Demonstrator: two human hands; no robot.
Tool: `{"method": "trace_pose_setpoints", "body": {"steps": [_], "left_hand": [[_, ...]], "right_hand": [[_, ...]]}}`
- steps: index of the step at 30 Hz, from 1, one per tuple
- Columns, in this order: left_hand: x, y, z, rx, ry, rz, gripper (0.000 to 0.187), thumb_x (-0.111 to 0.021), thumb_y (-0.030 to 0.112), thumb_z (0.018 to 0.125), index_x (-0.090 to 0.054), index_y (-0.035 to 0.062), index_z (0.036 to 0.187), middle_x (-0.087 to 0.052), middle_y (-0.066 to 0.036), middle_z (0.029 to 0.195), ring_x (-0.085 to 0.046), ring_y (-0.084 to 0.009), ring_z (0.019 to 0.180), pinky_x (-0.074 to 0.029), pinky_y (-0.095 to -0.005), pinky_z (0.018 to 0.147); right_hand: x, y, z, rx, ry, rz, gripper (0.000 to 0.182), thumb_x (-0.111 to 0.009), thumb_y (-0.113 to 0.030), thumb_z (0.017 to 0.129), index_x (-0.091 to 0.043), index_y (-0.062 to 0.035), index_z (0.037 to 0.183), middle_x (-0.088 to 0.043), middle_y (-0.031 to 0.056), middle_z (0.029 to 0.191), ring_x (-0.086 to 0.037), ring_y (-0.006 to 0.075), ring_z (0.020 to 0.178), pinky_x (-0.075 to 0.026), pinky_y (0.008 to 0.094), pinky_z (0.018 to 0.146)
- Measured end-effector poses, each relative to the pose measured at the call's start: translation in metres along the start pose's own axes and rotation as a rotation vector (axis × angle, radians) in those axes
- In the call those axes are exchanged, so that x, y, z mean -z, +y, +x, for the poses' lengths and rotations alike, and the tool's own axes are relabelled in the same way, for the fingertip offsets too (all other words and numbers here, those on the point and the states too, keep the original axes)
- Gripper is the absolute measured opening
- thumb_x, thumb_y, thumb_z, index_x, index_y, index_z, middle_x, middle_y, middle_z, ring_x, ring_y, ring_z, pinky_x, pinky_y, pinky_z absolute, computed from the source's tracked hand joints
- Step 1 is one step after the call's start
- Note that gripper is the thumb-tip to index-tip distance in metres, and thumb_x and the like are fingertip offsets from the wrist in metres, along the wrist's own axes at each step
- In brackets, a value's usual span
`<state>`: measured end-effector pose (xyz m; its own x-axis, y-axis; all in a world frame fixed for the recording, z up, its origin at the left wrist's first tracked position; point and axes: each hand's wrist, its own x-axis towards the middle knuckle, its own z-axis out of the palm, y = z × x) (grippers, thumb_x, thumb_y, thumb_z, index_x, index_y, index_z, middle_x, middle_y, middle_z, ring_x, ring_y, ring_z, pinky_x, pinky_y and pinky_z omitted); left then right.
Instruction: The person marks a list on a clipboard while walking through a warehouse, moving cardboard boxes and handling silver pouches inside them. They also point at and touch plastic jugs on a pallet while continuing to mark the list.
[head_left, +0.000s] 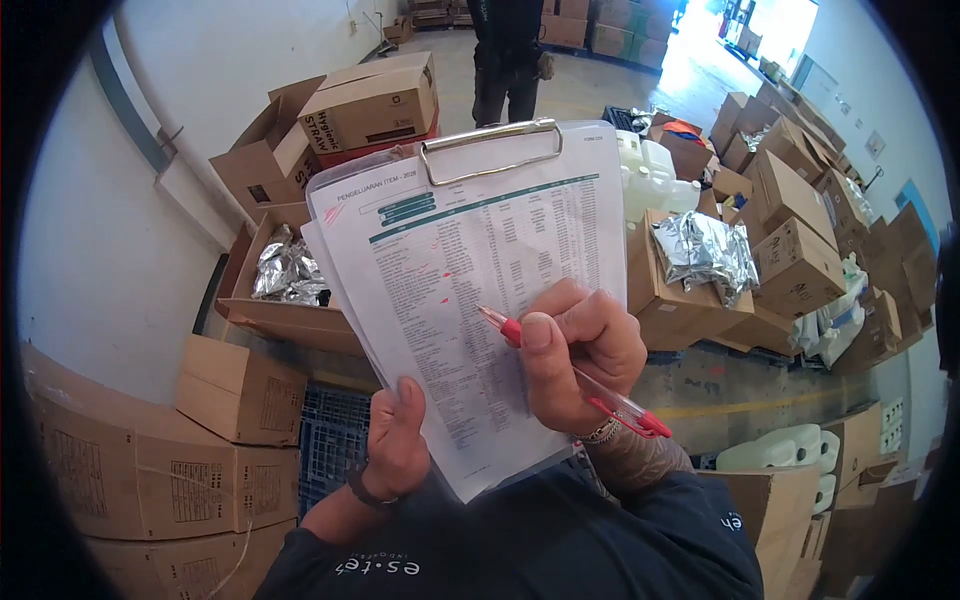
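Note:
My left hand [398, 445] grips the lower left edge of a clipboard, its thumb on top of the papers and its other fingers hidden beneath. Printed sheets [470, 400] with a table and several red marks lie under the metal clip [490, 155] at the top. My right hand [583, 355] is closed around a red pen [625, 408] over the middle of the page. The pen's tip points up and left, close to the printed rows; whether it touches the paper I cannot tell.
A person [507, 60] in dark clothes stands beyond the clipboard. At left, an open box [300, 322] holds silver packets, with more cartons [240, 390] below. Silver bags [705, 255], white jugs [650, 170] and stacked boxes [795, 265] are at right. A blue pallet [335, 435] lies at lower left.

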<state>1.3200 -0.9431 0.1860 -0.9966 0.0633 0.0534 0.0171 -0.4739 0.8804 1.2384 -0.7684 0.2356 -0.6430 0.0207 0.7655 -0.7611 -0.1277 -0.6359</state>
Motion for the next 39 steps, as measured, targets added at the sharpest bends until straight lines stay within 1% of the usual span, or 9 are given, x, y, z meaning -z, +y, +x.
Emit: {"method": "trace_pose_setpoints", "body": {"steps": [4,6,7,9,12,13,17,33,39], "left_hand": [[-0.006,0.005,0.004,-0.008,-0.030,0.138,0.060,-0.030,0.042,0.104,-0.041,-0.0075,0.135,-0.059,-0.020,0.125,-0.062,-0.0260,0.109,-0.052,-0.0359,0.089],[-0.015,0.008,0.005,0.029,-0.001,-0.002,0.042,-0.043,0.027,0.105,-0.056,-0.0082,0.121,-0.067,-0.012,0.110,-0.062,-0.0128,0.096,-0.049,-0.0272,0.083],[-0.015,0.008,0.004,0.009,0.027,-0.004,0.042,-0.043,0.027,0.105,-0.056,-0.0082,0.121,-0.067,-0.012,0.110,-0.062,-0.0128,0.096,-0.049,-0.0272,0.083],[-0.016,0.007,0.004,-0.048,-0.043,0.363,0.035,-0.050,0.024,0.102,-0.063,-0.0069,0.114,-0.069,-0.007,0.098,-0.061,-0.0088,0.089,-0.049,-0.0255,0.077],[-0.022,0.004,0.015,0.038,-0.134,0.233,0.032,-0.054,0.022,0.100,-0.066,-0.0061,0.110,-0.070,-0.004,0.092,-0.059,-0.0065,0.084,-0.049,-0.0252,0.072],[-0.026,0.005,0.018,0.050,-0.146,0.241,0.033,-0.054,0.023,0.101,-0.065,-0.0060,0.111,-0.070,-0.004,0.094,-0.059,-0.0068,0.085,-0.049,-0.0251,0.072],[-0.029,0.003,0.032,0.068,-0.209,0.283,0.033,-0.055,0.023,0.100,-0.065,-0.0062,0.113,-0.071,-0.006,0.095,-0.060,-0.0067,0.086,-0.050,-0.0250,0.073],[0.038,0.011,0.085,0.169,-0.231,0.228,0.032,-0.055,0.021,0.100,-0.065,-0.0071,0.110,-0.071,-0.008,0.095,-0.061,-0.0073,0.087,-0.050,-0.0251,0.074],[0.089,0.035,0.119,0.166,-0.231,-0.017,0.037,-0.045,0.022,0.103,-0.058,-0.0082,0.120,-0.066,-0.009,0.113,-0.059,-0.0116,0.102,-0.046,-0.0271,0.087]], "right_hand": [[0.002,0.002,-0.001,0.015,0.011,0.011,0.020,-0.067,0.001,0.086,-0.052,-0.0037,0.074,-0.062,0.0082,0.068,-0.053,0.0111,0.053,-0.041,0.0251,0.049],[0.004,0.006,-0.003,0.017,-0.018,0.028,0.020,-0.067,0.001,0.086,-0.052,-0.0035,0.074,-0.061,0.0083,0.067,-0.053,0.0112,0.053,-0.040,0.0252,0.049],[0.005,0.010,-0.006,0.018,0.040,0.052,0.019,-0.064,0.002,0.087,-0.050,-0.0035,0.075,-0.060,0.0087,0.067,-0.052,0.0119,0.054,-0.040,0.0256,0.049],[0.010,0.011,-0.012,-0.002,0.112,0.083,0.017,-0.058,-0.001,0.090,-0.046,-0.0037,0.078,-0.058,0.0097,0.067,-0.050,0.0131,0.055,-0.040,0.0267,0.051],[0.021,0.010,-0.021,-0.030,0.140,0.091,0.020,-0.049,-0.014,0.097,-0.041,-0.0050,0.080,-0.054,0.0103,0.065,-0.046,0.0137,0.054,-0.039,0.0280,0.052],[0.024,0.011,-0.022,-0.045,0.179,0.070,0.027,-0.043,-0.023,0.101,-0.039,-0.0062,0.081,-0.050,0.0104,0.063,-0.044,0.0136,0.053,-0.038,0.0285,0.052],[0.035,0.023,-0.030,-0.011,0.265,0.075,0.032,-0.048,-0.031,0.101,-0.038,-0.0069,0.081,-0.052,0.0109,0.064,-0.047,0.0148,0.055,-0.040,0.0296,0.056],[-0.018,0.065,0.000,-0.145,0.329,-0.076,0.033,-0.045,-0.030,0.101,-0.041,-0.0043,0.081,-0.053,0.0113,0.064,-0.047,0.0132,0.055,-0.041,0.0271,0.056],[-0.069,0.077,0.041,-0.102,0.103,-0.237,0.027,-0.049,-0.024,0.101,-0.041,-0.0042,0.085,-0.058,0.0129,0.072,-0.051,0.0118,0.060,-0.043,0.0259,0.057]]}}
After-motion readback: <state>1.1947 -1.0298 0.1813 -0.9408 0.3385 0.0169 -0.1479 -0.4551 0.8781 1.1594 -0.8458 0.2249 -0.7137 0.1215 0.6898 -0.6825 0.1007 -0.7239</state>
